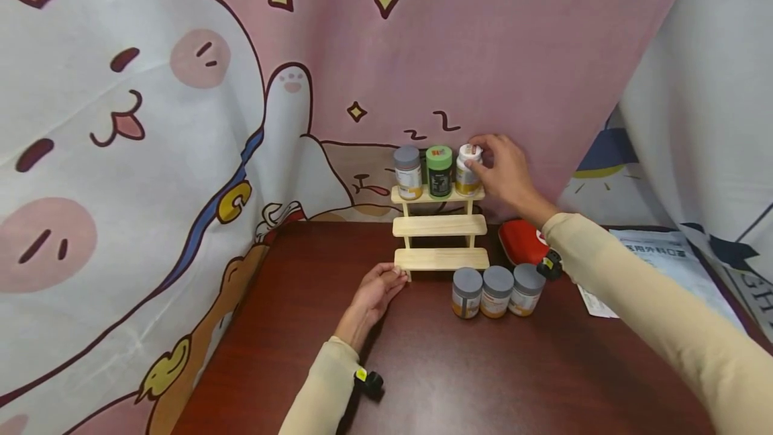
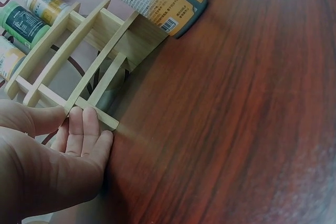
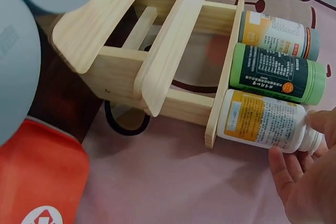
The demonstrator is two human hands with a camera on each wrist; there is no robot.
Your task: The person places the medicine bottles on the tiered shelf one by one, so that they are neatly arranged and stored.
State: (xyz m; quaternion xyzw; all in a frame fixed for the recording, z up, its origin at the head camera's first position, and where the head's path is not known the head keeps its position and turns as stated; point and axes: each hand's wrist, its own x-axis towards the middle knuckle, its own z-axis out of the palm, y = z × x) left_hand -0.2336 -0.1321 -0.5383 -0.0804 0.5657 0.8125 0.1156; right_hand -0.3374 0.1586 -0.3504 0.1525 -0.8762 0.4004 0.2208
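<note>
The dark reddish-brown wood-grain worktop [image 1: 290, 327] carried a three-tier pale wooden rack [image 1: 439, 225]. The left hand [image 1: 376, 291] pinched its lower left corner; the right hand [image 1: 507, 170] gripped a white cylindrical plastic bottle [image 1: 468, 178], upright at the top tier's right end.

We see a small white bottle [image 1: 466, 178] with a white cap, a red mark on the cap's top, and a label which is partly yellow with fine printed text; it stands upright at the right end of the highest step of a pale wooden rack [image 1: 439, 225]. This rack has three narrow steps, each one higher and further back than the one before it, and we find it standing upright on the dark red-brown table [image 1: 290, 327]
</note>
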